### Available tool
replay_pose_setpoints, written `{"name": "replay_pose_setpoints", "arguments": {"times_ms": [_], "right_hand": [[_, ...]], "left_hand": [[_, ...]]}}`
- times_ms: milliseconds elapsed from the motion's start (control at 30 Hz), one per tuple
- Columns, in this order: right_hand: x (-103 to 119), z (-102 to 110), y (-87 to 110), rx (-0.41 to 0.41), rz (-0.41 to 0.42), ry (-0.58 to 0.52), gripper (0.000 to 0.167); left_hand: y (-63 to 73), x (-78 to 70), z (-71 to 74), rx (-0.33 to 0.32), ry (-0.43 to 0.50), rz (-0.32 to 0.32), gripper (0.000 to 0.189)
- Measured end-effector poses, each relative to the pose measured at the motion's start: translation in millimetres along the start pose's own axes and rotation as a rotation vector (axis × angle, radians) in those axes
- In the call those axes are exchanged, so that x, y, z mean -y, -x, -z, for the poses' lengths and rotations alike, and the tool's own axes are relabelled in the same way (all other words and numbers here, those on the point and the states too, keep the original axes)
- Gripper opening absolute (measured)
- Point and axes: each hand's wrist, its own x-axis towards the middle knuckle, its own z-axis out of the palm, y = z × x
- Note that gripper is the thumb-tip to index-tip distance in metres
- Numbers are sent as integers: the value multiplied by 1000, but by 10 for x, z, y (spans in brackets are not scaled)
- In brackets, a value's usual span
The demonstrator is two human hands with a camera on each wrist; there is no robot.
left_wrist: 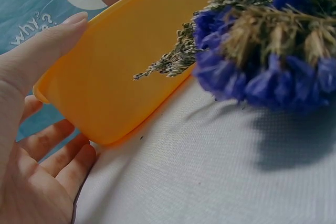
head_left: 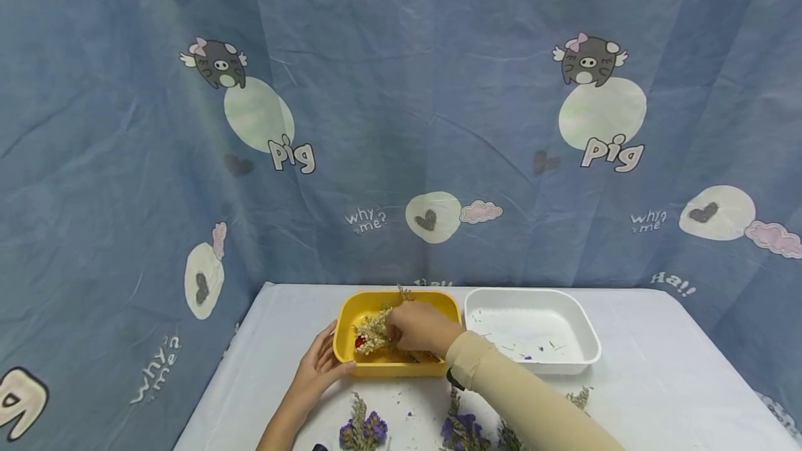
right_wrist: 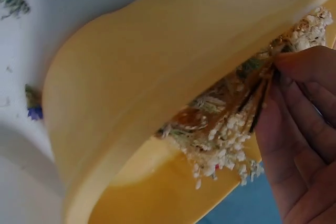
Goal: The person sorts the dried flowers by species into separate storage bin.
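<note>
A yellow plastic tray [head_left: 401, 370] stands on the white table. My left hand [head_left: 318, 367] holds its left front corner, thumb along the front wall and fingers round the end. Inside the tray, my right hand [head_left: 422, 327] pinches thin stems [right_wrist: 257, 103] of dried flowers between thumb and fingertips. Cream-coloured dried flowers [head_left: 374, 331] with a small red bloom [head_left: 360, 342] lie beside that hand. In front of the tray are purple dried flower bunches [head_left: 365, 430], which loom close in the left wrist view. The right forearm covers part of the tray's right side.
A white tray [head_left: 532, 326] with small plant scraps sits right of the yellow one. Another purple bunch [head_left: 464, 430] and a greenish sprig [head_left: 579, 399] lie near the right forearm. A blue patterned curtain [head_left: 426, 117] hangs behind the table.
</note>
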Motion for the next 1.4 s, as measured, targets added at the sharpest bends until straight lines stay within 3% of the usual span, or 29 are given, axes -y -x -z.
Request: {"name": "replay_pose_setpoints", "arguments": {"times_ms": [467, 867, 1067, 1400], "right_hand": [[127, -86, -65, 60, 31, -11, 3], [200, -199, -50, 78, 2, 69, 16], [169, -249, -81, 79, -24, 40, 18], [131, -213, -83, 89, 6, -7, 11]], "left_hand": [[-6, -13, -18, 1, -8, 2, 92], [7, -25, -21, -4, -4, 14, 89], [2, -29, -22, -13, -25, 23, 91], [-2, -38, -24, -15, -30, 31, 91]]}}
